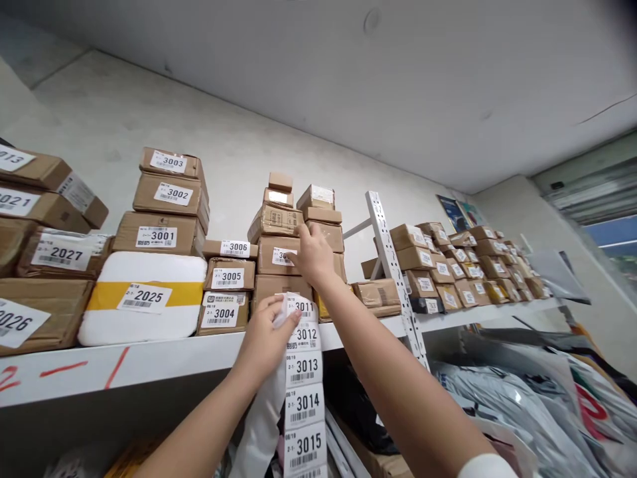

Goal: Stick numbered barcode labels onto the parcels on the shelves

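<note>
A strip of white number labels (304, 365), printed 3011 to 3015, hangs from my left hand (266, 335), which pinches it near the top between thumb and fingers. Its pale backing strip (261, 425) trails below that hand. My right hand (315, 255) reaches up to a stack of cardboard boxes, fingers partly bent and apart, thumb at a label (281, 257) on a brown box (269, 261). The fingers cover part of that label's number. Above it lies a taped box (276, 218), with two small boxes on top.
Numbered boxes (172, 194) and a white parcel with a yellow band (149, 322) stand on the white shelf (164, 368) to the left. A perforated metal post (391, 259) rises right of the stack. More boxes (448, 265) line the farther shelf, with plastic-bagged parcels (497, 392) below.
</note>
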The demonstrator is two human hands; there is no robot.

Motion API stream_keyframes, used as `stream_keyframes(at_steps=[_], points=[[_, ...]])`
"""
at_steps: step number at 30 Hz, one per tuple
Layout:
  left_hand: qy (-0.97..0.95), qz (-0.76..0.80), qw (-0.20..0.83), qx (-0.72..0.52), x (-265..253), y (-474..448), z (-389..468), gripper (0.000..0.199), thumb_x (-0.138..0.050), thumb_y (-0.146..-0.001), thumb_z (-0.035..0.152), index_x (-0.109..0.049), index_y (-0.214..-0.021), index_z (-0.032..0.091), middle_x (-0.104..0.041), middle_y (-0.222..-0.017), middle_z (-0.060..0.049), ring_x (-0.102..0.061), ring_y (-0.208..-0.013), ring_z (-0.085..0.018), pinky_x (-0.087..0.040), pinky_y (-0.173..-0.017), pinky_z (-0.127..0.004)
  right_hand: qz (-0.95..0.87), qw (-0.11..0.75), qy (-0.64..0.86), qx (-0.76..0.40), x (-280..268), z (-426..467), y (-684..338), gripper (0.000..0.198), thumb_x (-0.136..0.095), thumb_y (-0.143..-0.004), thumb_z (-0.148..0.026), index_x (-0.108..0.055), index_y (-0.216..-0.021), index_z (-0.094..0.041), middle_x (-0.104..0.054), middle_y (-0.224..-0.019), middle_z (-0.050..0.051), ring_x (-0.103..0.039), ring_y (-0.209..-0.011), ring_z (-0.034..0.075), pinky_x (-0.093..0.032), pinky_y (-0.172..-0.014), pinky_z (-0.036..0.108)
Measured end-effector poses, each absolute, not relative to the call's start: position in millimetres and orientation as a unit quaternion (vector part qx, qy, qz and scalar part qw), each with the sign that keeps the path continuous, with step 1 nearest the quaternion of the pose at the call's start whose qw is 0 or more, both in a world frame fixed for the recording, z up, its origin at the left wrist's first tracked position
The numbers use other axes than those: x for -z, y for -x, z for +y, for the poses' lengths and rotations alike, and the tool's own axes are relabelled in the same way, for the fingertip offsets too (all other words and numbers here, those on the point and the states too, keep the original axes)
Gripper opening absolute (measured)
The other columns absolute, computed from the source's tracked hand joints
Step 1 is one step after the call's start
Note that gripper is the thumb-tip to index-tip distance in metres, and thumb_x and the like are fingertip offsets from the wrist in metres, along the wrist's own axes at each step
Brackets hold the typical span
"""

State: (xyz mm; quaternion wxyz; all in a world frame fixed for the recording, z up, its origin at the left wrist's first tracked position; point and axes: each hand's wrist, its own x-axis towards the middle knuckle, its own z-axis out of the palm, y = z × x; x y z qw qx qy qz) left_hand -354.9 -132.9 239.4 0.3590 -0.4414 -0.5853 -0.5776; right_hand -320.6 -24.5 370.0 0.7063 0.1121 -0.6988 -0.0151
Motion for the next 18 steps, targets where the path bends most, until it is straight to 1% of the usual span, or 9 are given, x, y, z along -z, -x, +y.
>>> stream_keyframes(at_steps=[2, 4, 6, 7, 9, 10, 12, 15, 18], points=[[0.408, -0.584, 0.394, 0.581, -231, 352, -143, 0.034, -0.057, -0.074, 0.048, -0.072, -0.089, 0.022, -0.050, -0.127, -0.010, -0.043, -0.121, -0.028, -0.028, -0.107, -0.044, -0.709, 0.687, -0.159, 0.020, -361, -21, 314, 0.030, -0.070, -0.070, -0.017, -0.060, -0.098, -0.019, -0.057, -0.105, 0.010, -0.053, -0.101, 0.026, -0.045, -0.083, 0.039], [0.400, -0.571, 0.420, 0.581, -222, 348, -156, 0.033, -0.055, -0.078, 0.050, -0.071, -0.090, 0.024, -0.048, -0.131, -0.007, -0.040, -0.124, -0.027, -0.026, -0.108, -0.043, -0.728, 0.645, -0.224, -0.067, -346, -17, 302, 0.024, -0.066, -0.075, -0.023, -0.062, -0.097, -0.019, -0.061, -0.102, 0.009, -0.054, -0.101, 0.023, -0.045, -0.087, 0.039], [0.425, -0.547, 0.418, 0.588, -215, 346, -167, 0.032, -0.053, -0.080, 0.050, -0.070, -0.089, 0.024, -0.052, -0.125, -0.006, -0.044, -0.120, -0.025, -0.031, -0.104, -0.038, -0.766, 0.531, -0.295, -0.209, -324, -16, 288, 0.028, -0.060, -0.080, -0.035, -0.061, -0.104, -0.019, -0.063, -0.102, 0.008, -0.058, -0.094, 0.020, -0.049, -0.078, 0.035], [0.443, -0.535, 0.399, 0.599, -214, 346, -171, 0.032, -0.053, -0.081, 0.050, -0.070, -0.089, 0.024, -0.057, -0.118, -0.006, -0.049, -0.113, -0.024, -0.037, -0.099, -0.036, -0.790, 0.446, -0.328, -0.265, -312, -17, 282, 0.032, -0.058, -0.081, -0.040, -0.061, -0.105, -0.020, -0.064, -0.098, 0.007, -0.059, -0.088, 0.018, -0.051, -0.070, 0.032], [0.472, -0.519, 0.336, 0.628, -215, 348, -174, 0.034, -0.054, -0.080, 0.052, -0.069, -0.087, 0.022, -0.064, -0.096, -0.005, -0.058, -0.093, -0.022, -0.045, -0.084, -0.031, -0.812, 0.335, -0.354, -0.322, -289, -21, 276, 0.032, -0.064, -0.074, -0.043, -0.064, -0.095, -0.019, -0.064, -0.083, 0.004, -0.059, -0.071, 0.015, -0.048, -0.056, 0.025], [0.478, -0.515, 0.305, 0.643, -217, 349, -173, 0.035, -0.055, -0.079, 0.053, -0.068, -0.085, 0.021, -0.064, -0.085, -0.004, -0.059, -0.082, -0.021, -0.047, -0.077, -0.030, -0.807, 0.328, -0.353, -0.343, -280, -22, 276, 0.031, -0.069, -0.069, -0.043, -0.065, -0.087, -0.018, -0.062, -0.075, 0.002, -0.057, -0.065, 0.013, -0.045, -0.052, 0.024], [0.482, -0.508, 0.253, 0.668, -224, 352, -164, 0.038, -0.058, -0.076, 0.056, -0.065, -0.080, 0.019, -0.062, -0.068, -0.001, -0.056, -0.066, -0.017, -0.047, -0.065, -0.027, -0.770, 0.373, -0.339, -0.390, -271, -22, 281, 0.030, -0.073, -0.063, -0.042, -0.064, -0.077, -0.017, -0.057, -0.065, -0.001, -0.052, -0.057, 0.011, -0.042, -0.049, 0.023], [0.490, -0.498, 0.166, 0.696, -238, 352, -142, 0.040, -0.061, -0.070, 0.056, -0.063, -0.079, 0.017, -0.059, -0.060, 0.001, -0.052, -0.056, -0.014, -0.043, -0.055, -0.024, -0.720, 0.431, -0.315, -0.444, -274, -13, 292, 0.032, -0.072, -0.062, -0.039, -0.064, -0.083, -0.016, -0.057, -0.064, -0.002, -0.053, -0.058, 0.012, -0.044, -0.054, 0.026], [0.496, -0.489, 0.109, 0.709, -248, 350, -122, 0.037, -0.062, -0.068, 0.051, -0.062, -0.079, 0.015, -0.060, -0.057, 0.000, -0.053, -0.052, -0.015, -0.042, -0.053, -0.026, -0.706, 0.502, -0.270, -0.420, -284, 2, 295, 0.024, -0.070, -0.061, -0.032, -0.065, -0.079, -0.016, -0.057, -0.060, -0.002, -0.052, -0.058, 0.013, -0.044, -0.057, 0.028]])
